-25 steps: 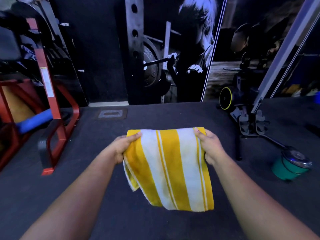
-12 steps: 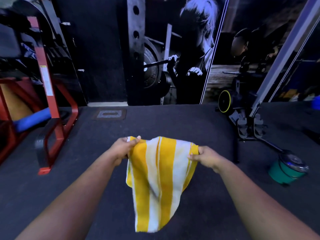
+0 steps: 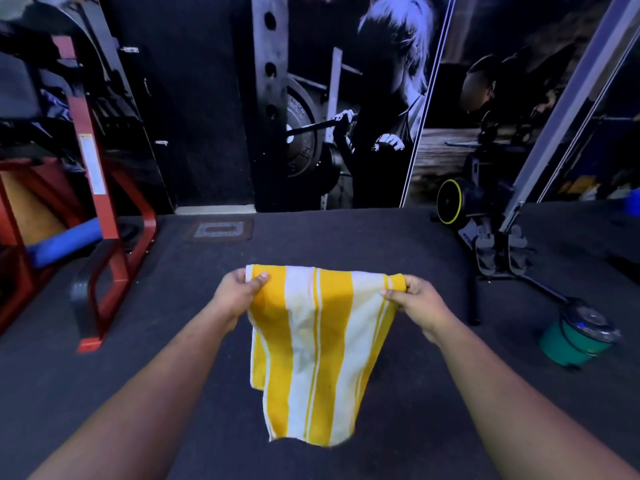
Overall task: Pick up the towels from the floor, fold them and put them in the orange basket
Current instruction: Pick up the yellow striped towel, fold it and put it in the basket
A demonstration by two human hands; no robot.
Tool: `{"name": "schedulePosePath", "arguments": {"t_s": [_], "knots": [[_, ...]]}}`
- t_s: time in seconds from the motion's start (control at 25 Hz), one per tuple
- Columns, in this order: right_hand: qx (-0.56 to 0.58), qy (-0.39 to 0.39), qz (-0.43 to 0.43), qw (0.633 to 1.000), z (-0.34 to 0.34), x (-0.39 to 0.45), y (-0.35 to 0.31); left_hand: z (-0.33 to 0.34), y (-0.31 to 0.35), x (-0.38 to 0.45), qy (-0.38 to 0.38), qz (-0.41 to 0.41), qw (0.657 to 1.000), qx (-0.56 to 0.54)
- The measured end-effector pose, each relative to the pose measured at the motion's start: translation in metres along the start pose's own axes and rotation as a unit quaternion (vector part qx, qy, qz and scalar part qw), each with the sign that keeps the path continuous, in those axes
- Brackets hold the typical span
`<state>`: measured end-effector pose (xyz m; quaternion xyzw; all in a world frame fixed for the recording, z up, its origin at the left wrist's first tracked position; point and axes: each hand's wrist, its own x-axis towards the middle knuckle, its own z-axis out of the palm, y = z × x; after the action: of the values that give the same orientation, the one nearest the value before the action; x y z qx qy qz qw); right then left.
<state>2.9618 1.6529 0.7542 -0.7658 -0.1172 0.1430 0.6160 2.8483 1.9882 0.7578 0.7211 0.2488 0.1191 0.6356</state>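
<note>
holding the towel (image 3: 318, 344) taut by its top corners, left hand (image 3: 239, 292) and right hand (image 3: 412, 299) fingers pinched on the hem, cloth hanging above the floor (image 3: 346, 237); best to bring corners together evenly, bare floor beyond the towel, orange basket unseen.

A red metal rack (image 3: 104, 216) stands at the left on the dark floor mat (image 3: 346, 237), with a blue foam roller (image 3: 65, 242) behind its base. A green lidded container (image 3: 576, 337) sits at the right, near a black exercise machine (image 3: 485, 216). A gym mural (image 3: 363, 98) covers the wall.
</note>
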Motion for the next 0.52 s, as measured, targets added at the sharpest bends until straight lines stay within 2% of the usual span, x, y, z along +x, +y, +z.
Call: {"name": "schedulePosePath", "arguments": {"t_s": [0.08,0.16,0.2,0.32,0.4,0.44,0.52], "knots": [[0.048,0.028,0.018,0.998,0.002,0.003,-0.003,-0.003,0.002,0.004,0.006,-0.010,0.996,0.092],[0.072,0.011,0.070,0.995,0.006,0.003,0.000,-0.007,0.007,0.011,0.055,-0.031,0.981,0.182],[0.097,-0.004,0.112,0.989,0.007,0.000,0.002,-0.006,0.010,0.013,0.062,-0.032,0.979,0.193],[0.120,-0.064,0.223,0.965,0.008,-0.009,0.006,0.001,0.013,0.007,-0.039,-0.013,0.998,0.049],[0.110,-0.051,0.222,0.968,0.008,-0.009,0.010,0.003,0.009,-0.001,-0.083,-0.026,0.996,0.000],[0.113,-0.027,0.200,0.973,0.008,-0.007,0.013,0.002,0.010,-0.004,-0.073,-0.029,0.997,0.010],[0.108,0.031,0.141,0.984,0.006,-0.006,0.011,-0.003,0.016,-0.005,0.005,-0.035,0.999,0.042]]}}
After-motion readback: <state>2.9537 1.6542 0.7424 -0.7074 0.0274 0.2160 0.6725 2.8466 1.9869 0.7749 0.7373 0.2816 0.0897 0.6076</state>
